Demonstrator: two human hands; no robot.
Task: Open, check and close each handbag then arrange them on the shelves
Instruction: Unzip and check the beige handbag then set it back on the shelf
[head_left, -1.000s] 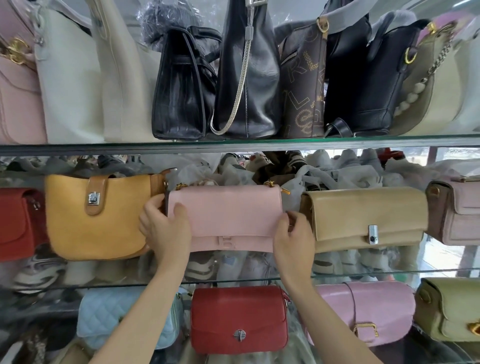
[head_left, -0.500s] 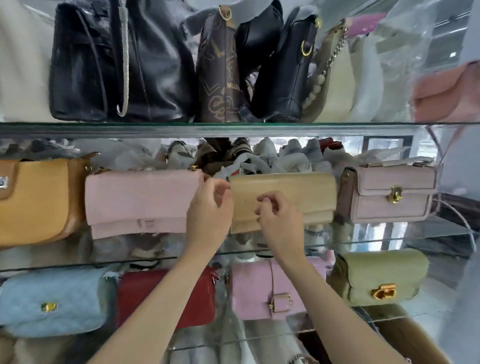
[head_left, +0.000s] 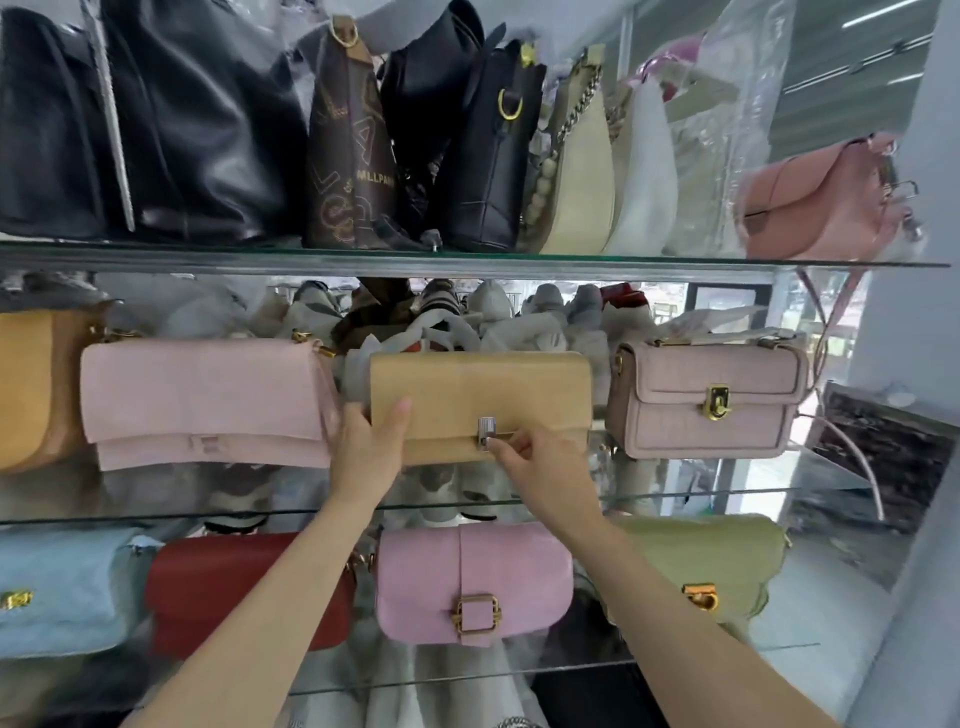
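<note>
The tan handbag (head_left: 480, 400) stands on the middle glass shelf (head_left: 675, 496), flap closed, with a silver clasp (head_left: 487, 432) at the lower centre of the flap. The left hand (head_left: 366, 449) grips the bag's left end, thumb laid across the front and fingers wrapped behind the edge. The right hand (head_left: 540, 462) is at the clasp, thumb and forefinger pinching its lower part, remaining fingers curled. Just beside the tan handbag on its left stands a pale pink handbag (head_left: 208, 402); on its right, a mauve handbag (head_left: 706, 397) with a gold lock. Wrapped items fill the space behind this row. On the lower shelf (head_left: 717, 656) stand a pink buckle bag (head_left: 472, 582), a red bag (head_left: 218, 590) and a green bag (head_left: 717, 564). The upper shelf (head_left: 467, 260) carries upright black bags (head_left: 197, 119) and a brown printed bag (head_left: 350, 156).
</note>
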